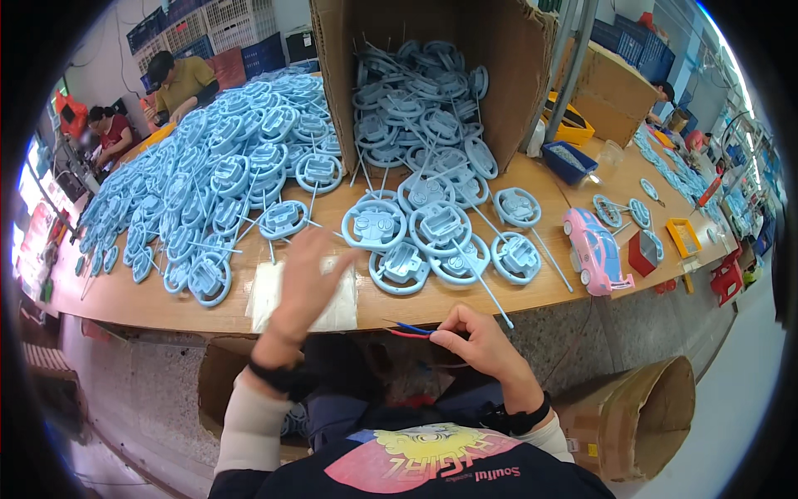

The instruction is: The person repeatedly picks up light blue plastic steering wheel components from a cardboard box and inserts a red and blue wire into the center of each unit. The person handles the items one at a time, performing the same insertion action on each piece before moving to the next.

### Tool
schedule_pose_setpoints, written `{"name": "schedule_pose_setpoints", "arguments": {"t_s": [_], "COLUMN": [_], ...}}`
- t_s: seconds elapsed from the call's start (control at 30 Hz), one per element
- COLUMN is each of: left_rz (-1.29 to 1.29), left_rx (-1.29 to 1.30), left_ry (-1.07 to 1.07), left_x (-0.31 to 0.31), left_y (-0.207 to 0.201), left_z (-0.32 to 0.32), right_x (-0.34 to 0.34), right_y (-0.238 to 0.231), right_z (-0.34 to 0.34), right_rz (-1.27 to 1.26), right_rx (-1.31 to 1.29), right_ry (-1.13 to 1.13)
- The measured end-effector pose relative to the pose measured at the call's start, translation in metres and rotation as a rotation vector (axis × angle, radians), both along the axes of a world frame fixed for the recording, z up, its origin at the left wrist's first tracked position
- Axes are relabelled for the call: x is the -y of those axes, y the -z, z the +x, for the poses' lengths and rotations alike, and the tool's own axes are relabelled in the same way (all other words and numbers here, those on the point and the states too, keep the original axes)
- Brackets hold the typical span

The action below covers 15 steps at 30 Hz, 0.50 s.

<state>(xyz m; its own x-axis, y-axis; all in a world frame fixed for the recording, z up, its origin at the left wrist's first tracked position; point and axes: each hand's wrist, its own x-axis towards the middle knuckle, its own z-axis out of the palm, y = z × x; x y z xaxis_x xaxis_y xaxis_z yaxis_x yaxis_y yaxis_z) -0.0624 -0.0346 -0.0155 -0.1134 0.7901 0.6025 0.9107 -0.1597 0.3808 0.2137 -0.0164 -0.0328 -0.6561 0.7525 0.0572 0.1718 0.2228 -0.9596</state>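
Near the table's front edge my right hand point(485, 343) pinches a short pair of wires, a blue wire point(412, 328) and a red wire point(407, 334), whose ends point left. My left hand point(307, 283), slightly smeared by motion, is raised over a stack of thin clear plastic sheets or bags point(339, 309). Its thumb stands apart from the fingers, and nothing shows in it. Just beyond lie several light-blue toy steering wheels, among them one wheel point(375, 226) with a moulded face and another wheel point(515, 256) with a long thin stalk.
A big heap of steering wheels point(199, 166) covers the table's left side. More spill from an open cardboard box point(515, 75). To the right stand a pink toy car point(592, 249), a red box point(643, 253) and a blue tray point(568, 164). Cardboard cartons point(632, 416) stand below the table; co-workers sit beyond.
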Motion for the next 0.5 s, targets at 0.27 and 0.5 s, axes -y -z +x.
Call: {"name": "schedule_pose_setpoints", "arguments": {"t_s": [0.27, 0.5], "left_rz": [-0.295, 0.023], "left_rx": [-0.33, 0.511], "left_ry": [-0.093, -0.141], "left_x": [-0.08, -0.026], "left_y": [0.014, -0.041], "left_z": [0.04, -0.046], "right_x": [-0.002, -0.004], "right_y": [0.007, 0.007], "right_z": [0.02, 0.012], "right_rz": [-0.082, -0.08], "right_rx": [-0.057, -0.068], "right_ry": [0.132, 0.183]}}
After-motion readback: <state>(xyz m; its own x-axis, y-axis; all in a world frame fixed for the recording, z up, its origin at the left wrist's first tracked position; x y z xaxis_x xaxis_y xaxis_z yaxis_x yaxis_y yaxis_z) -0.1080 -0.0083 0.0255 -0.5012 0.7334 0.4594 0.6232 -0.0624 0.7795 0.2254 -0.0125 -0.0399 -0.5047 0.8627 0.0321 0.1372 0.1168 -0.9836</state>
